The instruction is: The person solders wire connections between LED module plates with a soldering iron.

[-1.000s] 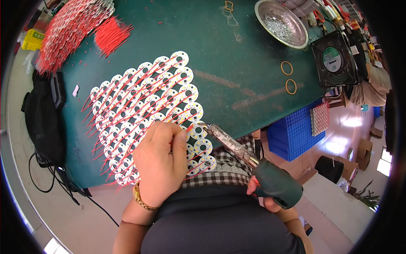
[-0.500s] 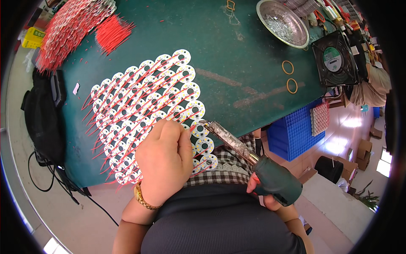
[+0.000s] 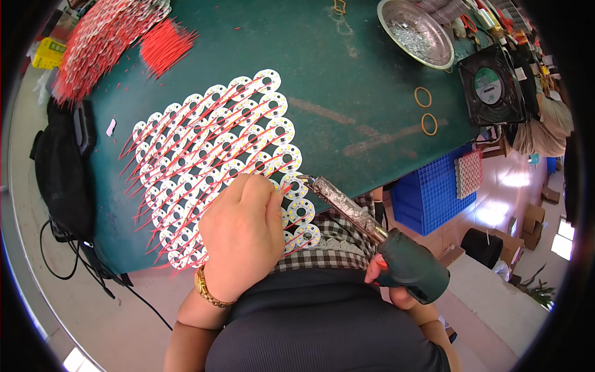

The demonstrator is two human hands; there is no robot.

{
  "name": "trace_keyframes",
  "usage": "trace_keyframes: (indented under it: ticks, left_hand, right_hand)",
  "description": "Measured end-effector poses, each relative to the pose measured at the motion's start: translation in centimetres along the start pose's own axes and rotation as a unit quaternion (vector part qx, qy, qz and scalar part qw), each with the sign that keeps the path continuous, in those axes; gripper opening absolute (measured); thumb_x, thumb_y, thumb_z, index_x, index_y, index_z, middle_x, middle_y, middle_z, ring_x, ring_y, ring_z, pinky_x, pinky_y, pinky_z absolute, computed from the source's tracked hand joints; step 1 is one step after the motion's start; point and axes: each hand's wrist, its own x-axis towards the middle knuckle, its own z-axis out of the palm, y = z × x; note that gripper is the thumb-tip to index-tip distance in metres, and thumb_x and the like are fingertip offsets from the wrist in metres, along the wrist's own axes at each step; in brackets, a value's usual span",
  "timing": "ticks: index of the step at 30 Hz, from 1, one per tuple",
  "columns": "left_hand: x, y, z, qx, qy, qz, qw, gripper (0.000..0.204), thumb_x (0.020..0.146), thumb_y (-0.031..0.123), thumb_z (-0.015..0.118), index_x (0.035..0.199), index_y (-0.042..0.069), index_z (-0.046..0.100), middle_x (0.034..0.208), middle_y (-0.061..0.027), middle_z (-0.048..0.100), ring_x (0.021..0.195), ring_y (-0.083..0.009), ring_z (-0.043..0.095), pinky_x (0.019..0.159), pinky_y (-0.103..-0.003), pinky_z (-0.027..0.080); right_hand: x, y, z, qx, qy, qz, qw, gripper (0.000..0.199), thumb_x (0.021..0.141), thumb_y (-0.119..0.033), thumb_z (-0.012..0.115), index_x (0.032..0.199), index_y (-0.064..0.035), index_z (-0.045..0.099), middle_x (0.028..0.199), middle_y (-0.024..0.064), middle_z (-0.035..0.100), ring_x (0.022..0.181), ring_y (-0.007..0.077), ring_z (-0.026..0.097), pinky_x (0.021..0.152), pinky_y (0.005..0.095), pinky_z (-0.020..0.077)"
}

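A sheet of joined round white LED boards (image 3: 286,131), with red wires lying slantwise across them, rests on the green table in front of me. My left hand (image 3: 243,220) is closed in a pinch over its near right part, on a red wire that the fingers mostly hide. My right hand (image 3: 396,291) grips the dark green handle of a soldering gun (image 3: 409,266). Its metal barrel points up and left, and the tip is at the right edge of a board, close to my left fingertips. Whether the tip touches the board I cannot tell.
A bundle of loose red wires (image 3: 166,48) and a pile of wired boards (image 3: 102,46) lie far left. A metal bowl of small bits (image 3: 416,34), two rubber bands (image 3: 429,124) and a black fan (image 3: 491,87) are right. Blue crates (image 3: 427,192) stand beyond the table edge.
The soldering gun and my right hand have shifted slightly right, drawing the tip a little away from my left fingers. The red wire end that showed at those fingers is less visible.
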Motion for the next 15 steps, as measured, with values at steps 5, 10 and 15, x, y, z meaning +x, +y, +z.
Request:
trace_keyframes:
  ticks: [5, 10, 15]
  left_hand:
    - [-0.03, 0.03, -0.1, -0.007, 0.0, -0.004, 1.0, 0.01, 0.085, 0.002, 0.062, 0.078, 0.003, 0.055, 0.071, -0.0107, 0.055, 0.058, -0.0274, 0.054, 0.052, -0.036, 0.04]
    - [-0.38, -0.37, -0.16, -0.034, 0.013, 0.008, 0.999, 0.011, 0.085, 0.001, 0.063, 0.078, 0.002, 0.055, 0.071, -0.0107, 0.055, 0.058, -0.0273, 0.053, 0.052, -0.035, 0.041]
    - [-0.26, -0.13, -0.02, -0.009, 0.003, 0.012, 1.0, 0.009, 0.085, 0.002, 0.063, 0.08, 0.003, 0.056, 0.071, -0.0109, 0.056, 0.057, -0.0278, 0.054, 0.052, -0.035, 0.041]
  right_hand:
    - [0.44, 0.27, -0.43, -0.004, -0.042, -0.057, 0.997, 0.036, 0.092, -0.026, 0.067, 0.119, -0.0067, 0.055, 0.087, 0.0097, 0.057, 0.077, 0.0239, 0.06, 0.065, 0.033, 0.049]
    - [-0.04, 0.25, -0.5, -0.041, -0.028, -0.003, 0.999, 0.059, 0.088, -0.052, 0.066, 0.124, -0.0069, 0.054, 0.088, 0.0101, 0.057, 0.078, 0.0238, 0.059, 0.065, 0.033, 0.0492]
    - [0.13, 0.62, -0.23, 0.003, -0.014, -0.027, 1.0, 0.051, 0.092, -0.046, 0.063, 0.122, -0.0066, 0.055, 0.088, 0.0103, 0.057, 0.076, 0.0236, 0.059, 0.065, 0.0336, 0.0494]
